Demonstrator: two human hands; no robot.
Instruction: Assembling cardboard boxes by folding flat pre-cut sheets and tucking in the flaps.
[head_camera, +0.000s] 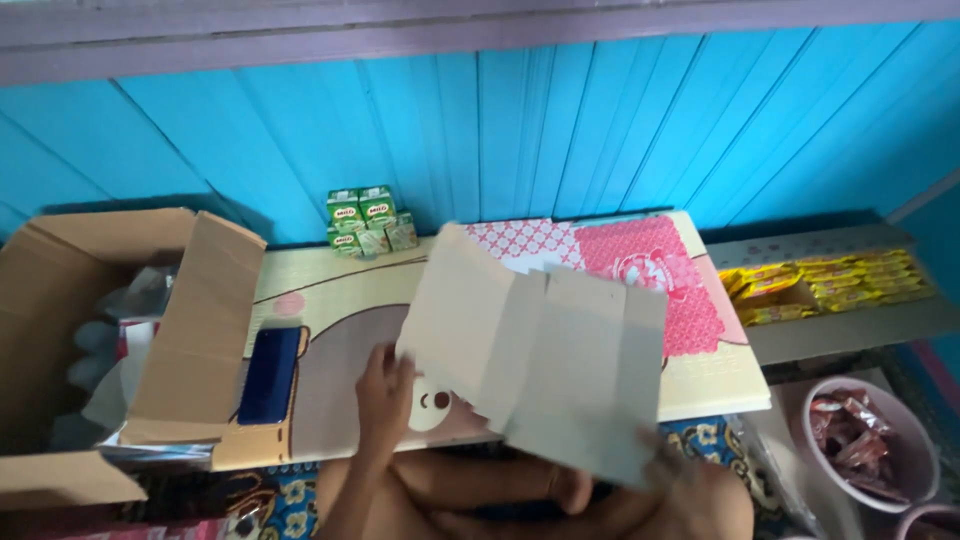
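Observation:
I hold a flattened pale grey cardboard sheet (540, 345) with fold creases above a low table (330, 290). My left hand (385, 385) grips its lower left edge. My right hand (665, 455) is mostly hidden behind the sheet's lower right corner and holds it there. The sheet is tilted and blurred. It hides part of the pink patterned tabletop (650, 265). My bare legs (480, 495) are folded under the table's front edge.
An open brown cardboard box (110, 330) with plastic-wrapped contents stands at left. A dark blue flat object (270, 373) lies beside it. Small green drink cartons (365, 222) sit against the blue plank wall. Yellow packets (830, 280) fill a shelf at right, a bowl of red sachets (860, 440) below.

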